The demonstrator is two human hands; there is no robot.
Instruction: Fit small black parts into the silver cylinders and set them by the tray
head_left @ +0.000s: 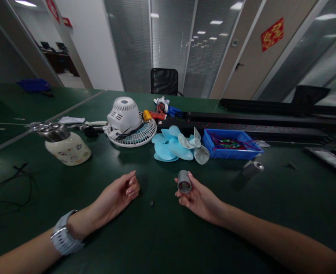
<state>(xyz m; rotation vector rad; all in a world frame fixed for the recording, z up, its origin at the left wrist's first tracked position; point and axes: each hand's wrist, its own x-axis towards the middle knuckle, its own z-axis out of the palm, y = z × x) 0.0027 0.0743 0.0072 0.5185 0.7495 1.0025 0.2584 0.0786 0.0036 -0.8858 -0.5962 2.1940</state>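
My right hand (198, 199) grips a short grey cylinder (184, 182), perhaps a small motor housing, between thumb and fingers. Its round end faces me and shows an inner ring with small parts. To the left, my left hand (125, 190) rests on the table with its fingers curled in and nothing visible in them. Between both hands lies a tiny dark ring-like piece (152, 203), touched by neither. A second silvery cylinder (253, 168) lies on the table to the right, beyond my right forearm.
Light-blue fan blades (170, 146) lie ahead, beside a blue bin (230, 154) of wires. Left of them is a white fan head (125, 116) on its grille. A cream flask (69, 150) and black cable (27, 186) are at left. Long black rails (250, 125) lie behind.
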